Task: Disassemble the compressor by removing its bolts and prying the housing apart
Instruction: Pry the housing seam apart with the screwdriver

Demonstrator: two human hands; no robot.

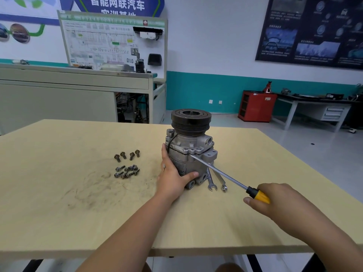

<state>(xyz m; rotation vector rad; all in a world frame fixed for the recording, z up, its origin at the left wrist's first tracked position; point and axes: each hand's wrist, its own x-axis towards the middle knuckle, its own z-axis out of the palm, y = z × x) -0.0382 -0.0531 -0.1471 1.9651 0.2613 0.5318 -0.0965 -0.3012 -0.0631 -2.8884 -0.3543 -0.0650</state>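
1. Nearest the camera, at 4 o'clock in the view, the right grip (275, 201) is closed round the yellow-and-black plastic handle of a long steel-shafted screwdriver (225, 176), with the thumb under the handle.
2. From that handle the screwdriver shaft runs toward 10 o'clock. Its tip sits at the seam between the upper and lower housing sections of the grey cast-metal compressor (188, 150).
3. At 9 o'clock of the compressor, the left grip (172, 179) holds the lower housing. The fingers reach up the side and the thumb lies across the front near the base.
4. The compressor stands upright on the pale wooden surface (78, 203), near its middle, with the black grooved round pulley (191, 120) on top. A thin black wire runs down the housing at its 9 o'clock side.
5. Two slim bright steel wrenches (211, 181) lie flat on the surface at 5 o'clock of the compressor, just beside its base. They pass beneath the screwdriver shaft, with their near heads pointing to 6 o'clock.
6. A row of four flanged steel bolts (127, 155) lies on the surface at 9 o'clock of the compressor, apart from it. A cluster of shorter bolts lies just beside the row, at its 6 o'clock.
7. Dark grey smudges (94, 185) mark the surface at 7 o'clock of the bolts.
8. On the floor beyond the surface, at 2 o'clock, stands a red metal cabinet (257, 107).
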